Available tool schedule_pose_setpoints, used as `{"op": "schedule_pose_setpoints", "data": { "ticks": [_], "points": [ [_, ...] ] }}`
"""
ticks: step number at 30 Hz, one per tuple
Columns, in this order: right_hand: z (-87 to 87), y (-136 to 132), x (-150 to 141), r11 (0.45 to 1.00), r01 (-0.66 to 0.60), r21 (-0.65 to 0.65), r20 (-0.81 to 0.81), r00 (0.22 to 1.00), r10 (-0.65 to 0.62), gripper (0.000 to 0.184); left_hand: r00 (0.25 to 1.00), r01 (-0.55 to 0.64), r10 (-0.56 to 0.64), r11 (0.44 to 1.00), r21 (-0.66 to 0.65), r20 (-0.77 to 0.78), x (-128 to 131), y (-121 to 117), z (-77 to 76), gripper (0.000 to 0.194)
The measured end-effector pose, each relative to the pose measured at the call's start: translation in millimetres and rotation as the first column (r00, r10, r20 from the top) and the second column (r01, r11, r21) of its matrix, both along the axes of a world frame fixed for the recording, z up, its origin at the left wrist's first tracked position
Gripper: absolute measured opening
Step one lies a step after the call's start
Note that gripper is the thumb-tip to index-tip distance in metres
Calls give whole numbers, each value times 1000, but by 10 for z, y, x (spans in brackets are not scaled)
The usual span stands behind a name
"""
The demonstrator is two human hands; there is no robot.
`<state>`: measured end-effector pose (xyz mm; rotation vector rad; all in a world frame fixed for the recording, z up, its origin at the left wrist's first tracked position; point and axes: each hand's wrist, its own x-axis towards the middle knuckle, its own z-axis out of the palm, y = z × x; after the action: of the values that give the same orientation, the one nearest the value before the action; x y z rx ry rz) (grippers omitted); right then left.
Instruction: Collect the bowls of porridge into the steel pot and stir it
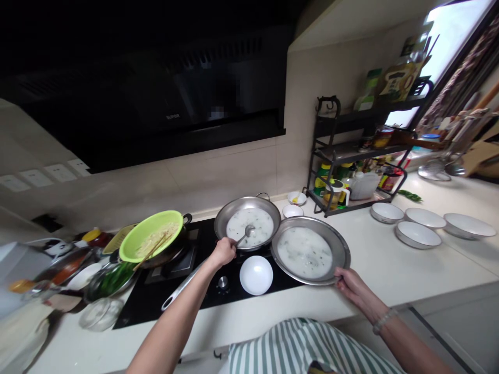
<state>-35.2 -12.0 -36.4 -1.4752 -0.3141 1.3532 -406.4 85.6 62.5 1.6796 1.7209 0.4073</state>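
My left hand (226,252) is closed round the handle of a ladle (250,230), whose bowl dips into white, soupy liquid with green bits in a steel wok (220,221) on the hob. With my right hand (348,283) I grip the near right rim of a wide steel basin (342,253), which holds the same kind of white liquid. The basin sits right beside the wok, its left edge close to the wok's rim. In front of the two vessels stands a white bowl (256,275) with nothing visible in it.
A green colander (127,244) of noodles with chopsticks (154,248) rests over a pan on the left burner. The wok's long handle (181,291) points toward the front left. Several white bowls (419,235) stand at right, near a black spice rack (331,156). A range hood (156,93) hangs overhead.
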Motion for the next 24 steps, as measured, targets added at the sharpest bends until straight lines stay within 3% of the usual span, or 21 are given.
{"op": "schedule_pose_setpoints", "data": {
  "ticks": [5,9,12,17,24],
  "points": [
    [-38,4,18,1000,-2,10,-8,1000,2,18,959,-88,142,972,-219,246,-1,1,-8,14],
    [-74,8,35,1000,-6,11,-9,1000,6,17,830,-101,272,932,-348,487,-93,11,26,5],
    [-102,21,44,1000,-7,11,-7,1000,7,17,760,-112,331,914,-389,559,-135,9,56,8],
    [-116,34,40,1000,-12,21,-4,1000,12,16,727,-107,337,917,-385,599,-128,-14,125,10],
    [-84,14,20,999,-21,25,7,1000,21,16,692,16,263,925,-379,672,-63,-89,299,15]
  ]
}}
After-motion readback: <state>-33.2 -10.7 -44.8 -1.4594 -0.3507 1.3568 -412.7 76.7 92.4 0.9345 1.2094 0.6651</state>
